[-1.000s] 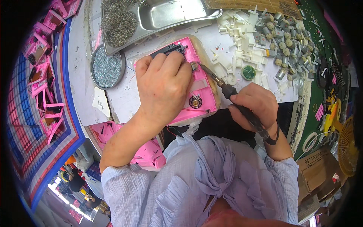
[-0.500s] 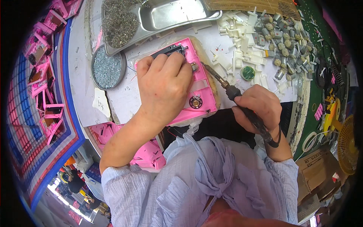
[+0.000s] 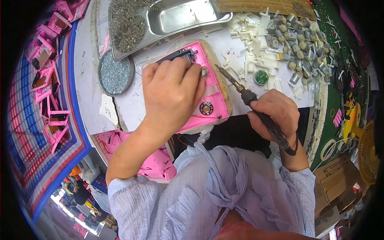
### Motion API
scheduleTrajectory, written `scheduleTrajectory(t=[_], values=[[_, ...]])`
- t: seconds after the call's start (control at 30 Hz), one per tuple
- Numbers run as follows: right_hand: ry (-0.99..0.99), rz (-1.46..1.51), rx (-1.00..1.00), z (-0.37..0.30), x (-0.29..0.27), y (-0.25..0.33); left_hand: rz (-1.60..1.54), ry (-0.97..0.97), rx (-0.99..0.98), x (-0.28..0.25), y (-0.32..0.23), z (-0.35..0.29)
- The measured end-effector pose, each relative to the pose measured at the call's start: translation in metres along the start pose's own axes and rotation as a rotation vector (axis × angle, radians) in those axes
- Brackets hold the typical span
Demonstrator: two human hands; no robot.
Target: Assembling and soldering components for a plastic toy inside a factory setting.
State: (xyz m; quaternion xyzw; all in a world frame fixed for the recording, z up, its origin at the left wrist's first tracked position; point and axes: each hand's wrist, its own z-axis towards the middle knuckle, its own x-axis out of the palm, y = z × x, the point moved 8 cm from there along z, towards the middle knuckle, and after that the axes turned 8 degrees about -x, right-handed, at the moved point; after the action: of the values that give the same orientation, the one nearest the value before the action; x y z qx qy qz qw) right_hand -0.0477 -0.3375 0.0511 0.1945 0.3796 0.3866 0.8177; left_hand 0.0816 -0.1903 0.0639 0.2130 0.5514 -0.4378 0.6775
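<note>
A pink plastic casing [image 3: 214, 100] lies on a padded, film-wrapped block [image 3: 223, 82]. My left hand [image 3: 171, 90] rests over it, fingers curled down beside a dark grey strip-shaped part [image 3: 176, 55]; whatever they pinch is hidden beneath them. A small metal part [image 3: 204, 72] sits in the casing by those fingertips. Nearer to me, the casing holds a small round speaker [image 3: 206, 108] with thin wires. In my right hand [image 3: 277, 114] is a soldering iron [image 3: 249, 97] with a black handle. Its tip points up and left, just right of the metal part, apart from it.
A round dish of small screws [image 3: 116, 74] and a metal tray [image 3: 180, 18] with small metal pieces stand at the far left. White plastic parts [image 3: 256, 42] and small motors [image 3: 298, 50] are heaped at far right. Pink casings [image 3: 52, 100] lie on the left.
The soldering iron has shifted slightly right, its tip a little farther from the small metal part. My left hand has moved slightly left and its fingers have resettled over the casing.
</note>
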Motion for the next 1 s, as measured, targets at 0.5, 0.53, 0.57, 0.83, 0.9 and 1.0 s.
scheduleTrajectory(t=[0.5, 0.53, 0.57, 0.83, 0.9, 1.0], values=[[-0.023, 0.061, -0.082, 0.024, 0.004, 0.008, 0.017, 0.102, -0.242, -0.021, 0.068, -0.046], [-0.021, 0.067, -0.077, 0.026, 0.004, 0.01, -0.013, 0.073, -0.222, -0.023, 0.067, -0.044], [-0.019, 0.073, -0.071, 0.028, 0.004, 0.01, -0.005, 0.105, -0.264, -0.021, 0.07, -0.045], [-0.035, 0.071, -0.085, 0.033, 0.009, 0.011, 0.061, 0.113, -0.281, -0.022, 0.072, -0.039], [-0.03, 0.08, -0.088, 0.037, 0.012, 0.012, -0.189, 0.073, -0.306, -0.028, 0.072, -0.036], [-0.023, 0.14, 0.011, 0.042, 0.024, 0.005, -0.528, 0.026, -0.401, -0.023, 0.072, -0.034]])
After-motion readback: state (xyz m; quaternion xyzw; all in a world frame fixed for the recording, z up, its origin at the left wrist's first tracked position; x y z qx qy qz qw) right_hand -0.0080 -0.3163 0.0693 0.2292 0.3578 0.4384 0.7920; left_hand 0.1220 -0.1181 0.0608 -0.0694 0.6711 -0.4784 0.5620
